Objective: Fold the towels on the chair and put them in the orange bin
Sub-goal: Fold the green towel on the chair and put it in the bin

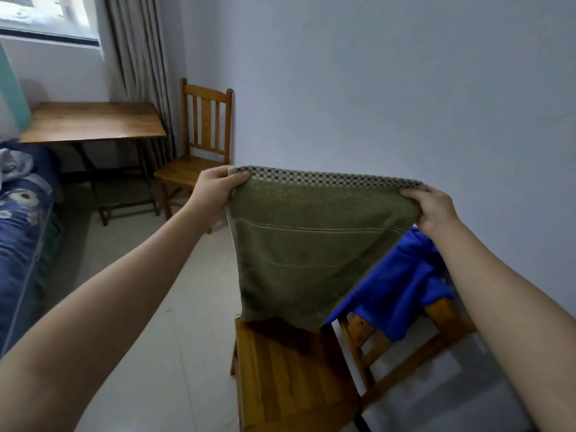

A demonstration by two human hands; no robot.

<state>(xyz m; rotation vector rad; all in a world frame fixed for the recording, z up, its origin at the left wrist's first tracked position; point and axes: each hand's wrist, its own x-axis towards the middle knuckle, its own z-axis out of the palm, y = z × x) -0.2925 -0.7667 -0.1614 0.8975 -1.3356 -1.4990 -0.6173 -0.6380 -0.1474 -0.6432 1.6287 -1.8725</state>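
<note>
Green towel [311, 244] held up in the air, stretched wide between both hands. Pinched at one top corner by the left hand [215, 191], thumb pressed on the near side of the checked edge. Pinched at the other top corner by the right hand [433, 210], fingers curled tight on the cloth. Hanging down from the hands and getting thinner toward the bottom end. Bottom end right over the seat of a wooden chair [296, 375], below and between the hands; touching the seat or not, cannot tell. Below the right hand, a blue towel [402, 282], draped in a soft heap over the back of that same chair. Far past the left hand, a second wooden chair [199, 138] standing by the wall. Just beside it, further left, a brown wooden counter [93, 120]. Out to the left of the left hand, a bed [21, 219] with a dark blue flowery cover. High above the left hand, a grey curtain [137, 57] and a bright window [46, 17]. Behind both hands, a plain pale wall [389, 88]. Far down under both hands, a pale shiny floor [174, 338].
</note>
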